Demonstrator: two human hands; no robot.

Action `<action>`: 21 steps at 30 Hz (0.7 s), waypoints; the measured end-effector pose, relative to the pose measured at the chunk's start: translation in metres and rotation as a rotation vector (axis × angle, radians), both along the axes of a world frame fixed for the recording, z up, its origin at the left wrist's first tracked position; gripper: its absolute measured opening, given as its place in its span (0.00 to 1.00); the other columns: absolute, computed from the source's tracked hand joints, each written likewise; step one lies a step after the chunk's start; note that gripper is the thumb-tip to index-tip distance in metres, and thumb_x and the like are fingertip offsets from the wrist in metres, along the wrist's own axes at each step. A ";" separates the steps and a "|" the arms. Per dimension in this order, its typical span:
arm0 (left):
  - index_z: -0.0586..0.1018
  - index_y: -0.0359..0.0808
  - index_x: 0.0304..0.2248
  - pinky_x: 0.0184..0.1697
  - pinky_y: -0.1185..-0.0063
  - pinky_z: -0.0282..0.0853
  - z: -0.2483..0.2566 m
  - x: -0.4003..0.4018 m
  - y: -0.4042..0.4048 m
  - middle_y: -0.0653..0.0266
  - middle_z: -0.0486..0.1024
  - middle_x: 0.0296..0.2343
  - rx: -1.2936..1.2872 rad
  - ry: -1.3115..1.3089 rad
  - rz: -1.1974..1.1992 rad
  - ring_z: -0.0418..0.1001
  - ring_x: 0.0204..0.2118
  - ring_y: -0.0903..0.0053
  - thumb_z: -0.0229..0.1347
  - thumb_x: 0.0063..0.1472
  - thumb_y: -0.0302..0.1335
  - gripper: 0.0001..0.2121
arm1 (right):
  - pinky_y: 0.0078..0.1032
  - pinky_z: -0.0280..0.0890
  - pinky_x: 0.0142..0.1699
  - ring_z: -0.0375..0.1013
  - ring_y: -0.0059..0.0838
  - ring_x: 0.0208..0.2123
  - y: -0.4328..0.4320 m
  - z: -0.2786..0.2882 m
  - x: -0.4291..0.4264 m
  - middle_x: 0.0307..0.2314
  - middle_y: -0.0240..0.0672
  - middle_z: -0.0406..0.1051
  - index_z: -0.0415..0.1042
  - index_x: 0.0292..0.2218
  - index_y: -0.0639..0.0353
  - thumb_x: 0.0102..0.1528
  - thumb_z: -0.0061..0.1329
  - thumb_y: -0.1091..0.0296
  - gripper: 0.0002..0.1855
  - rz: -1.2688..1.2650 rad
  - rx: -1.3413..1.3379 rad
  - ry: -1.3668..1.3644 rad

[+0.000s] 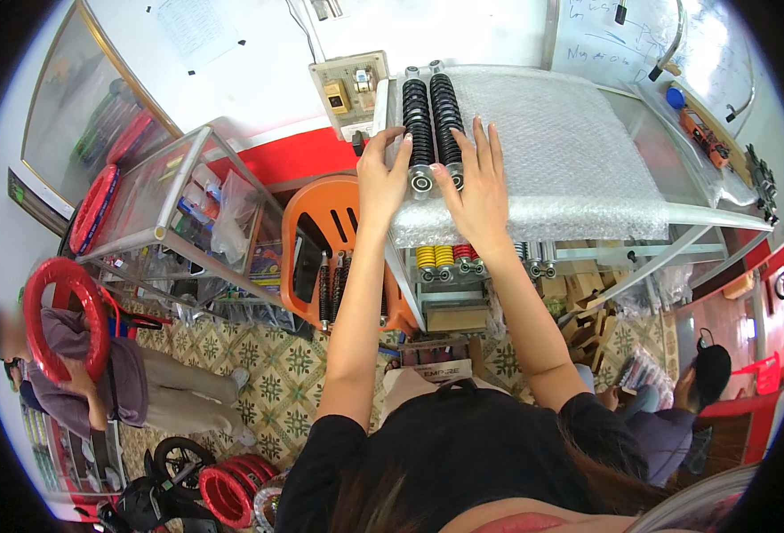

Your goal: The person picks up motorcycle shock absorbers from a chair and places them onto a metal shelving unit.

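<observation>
Two black coil-spring shock absorbers, a left one point(417, 120) and a right one point(445, 113), lie side by side on a sheet of bubble wrap point(539, 140) over a glass-topped counter. Their metal mounting eyes point toward me. My left hand point(384, 174) is at the outer side of the left shock, its fingertips against the coils and its fingers slightly bent. On the other side, my right hand point(482, 190) has its fingers spread along the right shock, and its thumb is close to the lower mounting eyes. Neither hand is closed around a shock.
An orange plastic chair point(322, 200) holding more shocks stands left of the counter, beside a glass display case point(165, 220). Yellow shocks point(435, 260) sit on a shelf below. A person at left carries a red-wrapped tyre point(35, 320); another person point(665, 426) crouches at right.
</observation>
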State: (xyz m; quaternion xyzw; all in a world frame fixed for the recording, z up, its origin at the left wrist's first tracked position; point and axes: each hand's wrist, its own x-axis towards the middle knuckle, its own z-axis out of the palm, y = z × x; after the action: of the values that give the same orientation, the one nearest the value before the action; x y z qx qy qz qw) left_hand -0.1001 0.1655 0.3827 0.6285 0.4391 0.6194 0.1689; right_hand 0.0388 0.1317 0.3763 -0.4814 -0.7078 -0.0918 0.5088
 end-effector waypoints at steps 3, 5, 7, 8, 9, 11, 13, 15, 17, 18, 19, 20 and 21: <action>0.72 0.28 0.33 0.41 0.75 0.61 0.000 0.004 0.001 0.50 0.71 0.31 0.027 0.055 0.037 0.69 0.37 0.64 0.51 0.51 0.28 0.12 | 0.39 0.44 0.54 0.43 0.51 0.53 0.002 0.000 0.005 0.49 0.52 0.49 0.56 0.46 0.64 0.50 0.41 0.52 0.29 0.051 -0.017 0.034; 0.72 0.29 0.33 0.40 0.76 0.62 -0.003 0.002 0.006 0.51 0.71 0.30 0.057 0.083 0.052 0.69 0.36 0.65 0.51 0.50 0.28 0.11 | 0.39 0.43 0.54 0.43 0.50 0.53 0.005 0.000 0.006 0.48 0.51 0.51 0.57 0.46 0.64 0.51 0.39 0.55 0.25 0.129 -0.002 0.141; 0.72 0.29 0.32 0.40 0.76 0.62 -0.005 -0.001 0.006 0.52 0.71 0.29 0.075 0.038 0.060 0.69 0.36 0.65 0.51 0.50 0.27 0.11 | 0.39 0.42 0.55 0.44 0.49 0.53 0.005 0.001 0.007 0.48 0.51 0.51 0.57 0.45 0.63 0.53 0.36 0.56 0.23 0.157 -0.014 0.183; 0.72 0.29 0.32 0.40 0.76 0.62 -0.006 -0.004 0.007 0.52 0.71 0.29 0.095 -0.003 0.063 0.69 0.35 0.65 0.51 0.50 0.26 0.10 | 0.38 0.41 0.55 0.44 0.48 0.53 0.005 0.001 0.007 0.48 0.50 0.52 0.57 0.45 0.63 0.54 0.34 0.57 0.22 0.179 -0.025 0.229; 0.72 0.29 0.32 0.40 0.76 0.62 -0.005 -0.005 0.005 0.52 0.71 0.29 0.091 -0.007 0.087 0.69 0.35 0.65 0.51 0.50 0.26 0.10 | 0.38 0.41 0.55 0.44 0.48 0.53 0.006 0.000 0.007 0.48 0.50 0.52 0.57 0.45 0.63 0.54 0.34 0.57 0.22 0.203 -0.032 0.224; 0.73 0.30 0.32 0.40 0.79 0.62 -0.002 -0.004 -0.004 0.56 0.72 0.29 0.173 -0.046 0.134 0.70 0.35 0.73 0.49 0.51 0.25 0.09 | 0.36 0.40 0.56 0.45 0.45 0.53 0.011 -0.007 0.011 0.48 0.47 0.53 0.58 0.45 0.62 0.55 0.30 0.57 0.21 0.178 -0.036 0.294; 0.72 0.30 0.30 0.39 0.78 0.62 0.001 0.001 -0.024 0.57 0.72 0.27 0.303 -0.063 0.199 0.70 0.33 0.72 0.48 0.50 0.22 0.07 | 0.35 0.40 0.56 0.47 0.41 0.53 0.015 -0.009 0.012 0.47 0.44 0.55 0.58 0.45 0.62 0.56 0.28 0.56 0.21 0.272 -0.016 0.402; 0.71 0.32 0.30 0.39 0.77 0.61 -0.017 0.002 -0.050 0.57 0.71 0.29 0.416 -0.013 0.224 0.68 0.35 0.69 0.48 0.48 0.20 0.07 | 0.34 0.39 0.56 0.48 0.39 0.53 0.018 -0.012 0.013 0.46 0.42 0.57 0.56 0.46 0.64 0.56 0.26 0.55 0.24 0.332 0.042 0.440; 0.70 0.33 0.32 0.42 0.75 0.60 -0.058 0.004 -0.092 0.57 0.68 0.34 0.432 0.135 0.339 0.65 0.40 0.66 0.48 0.47 0.19 0.09 | 0.33 0.41 0.56 0.53 0.38 0.50 0.015 -0.004 0.012 0.43 0.45 0.61 0.56 0.43 0.66 0.57 0.23 0.53 0.24 0.318 0.079 0.459; 0.70 0.34 0.32 0.43 0.73 0.59 -0.088 0.003 -0.112 0.58 0.67 0.37 0.332 0.216 0.269 0.64 0.41 0.65 0.48 0.46 0.19 0.10 | 0.33 0.41 0.56 0.53 0.38 0.50 0.015 -0.002 0.009 0.43 0.45 0.61 0.56 0.43 0.66 0.57 0.23 0.53 0.24 0.351 0.052 0.440; 0.70 0.35 0.33 0.44 0.72 0.58 -0.124 0.002 -0.130 0.58 0.66 0.39 0.227 0.287 0.179 0.62 0.43 0.64 0.48 0.46 0.19 0.11 | 0.33 0.45 0.54 0.57 0.38 0.47 0.014 -0.002 0.008 0.40 0.47 0.62 0.57 0.40 0.65 0.57 0.22 0.53 0.23 0.377 0.193 0.514; 0.70 0.36 0.33 0.45 0.71 0.58 -0.160 -0.003 -0.149 0.58 0.65 0.40 0.110 0.372 0.112 0.62 0.43 0.64 0.48 0.45 0.19 0.12 | 0.33 0.49 0.52 0.61 0.39 0.44 0.012 -0.004 0.006 0.38 0.49 0.64 0.57 0.36 0.64 0.57 0.21 0.53 0.22 0.397 0.329 0.596; 0.70 0.37 0.33 0.46 0.70 0.58 -0.196 -0.010 -0.169 0.58 0.65 0.40 -0.003 0.452 0.032 0.62 0.44 0.63 0.48 0.45 0.19 0.12 | 0.33 0.49 0.52 0.61 0.39 0.44 0.009 -0.004 0.008 0.38 0.49 0.64 0.57 0.36 0.64 0.57 0.21 0.53 0.22 0.404 0.298 0.585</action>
State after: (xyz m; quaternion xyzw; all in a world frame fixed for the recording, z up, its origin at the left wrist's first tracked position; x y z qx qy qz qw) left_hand -0.1105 -0.0040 0.1863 0.7439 0.4767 0.4649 0.0574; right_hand 0.0469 0.1411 0.3722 -0.2589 -0.5924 0.0497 0.7613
